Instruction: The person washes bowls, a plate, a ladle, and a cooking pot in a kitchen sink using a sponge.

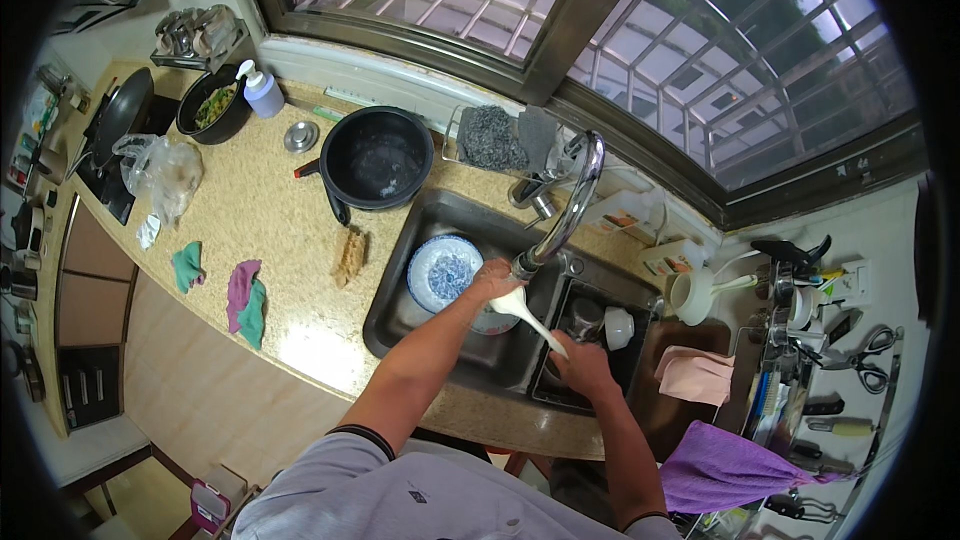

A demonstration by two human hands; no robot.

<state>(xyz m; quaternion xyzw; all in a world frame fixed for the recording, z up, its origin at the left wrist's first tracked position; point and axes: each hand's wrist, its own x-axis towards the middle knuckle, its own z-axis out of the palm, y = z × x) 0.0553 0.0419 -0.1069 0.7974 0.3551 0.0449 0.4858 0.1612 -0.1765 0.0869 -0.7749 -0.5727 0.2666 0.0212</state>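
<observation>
My right hand [581,364] grips the handle of a white serving spoon [534,319] over the steel sink [439,202]. My left hand [498,279] is at the spoon's broad end, right under the mouth of the chrome faucet [583,199]; its fingers are partly hidden, so its hold is unclear. Beneath my left forearm lies a blue-and-white patterned bowl [444,270] in the large basin. Another dish [496,324] shows partly below the spoon. In the smaller basin at right are a white cup [619,328] and a dark metal vessel [585,317].
A black pot [377,157] and a worn loofah [349,256] sit left of the sink. Cloths [246,304], a plastic bag [166,172] and a soap pump bottle [262,92] lie farther left. At right hang a purple towel [724,469], scissors [870,360] and knives [823,407].
</observation>
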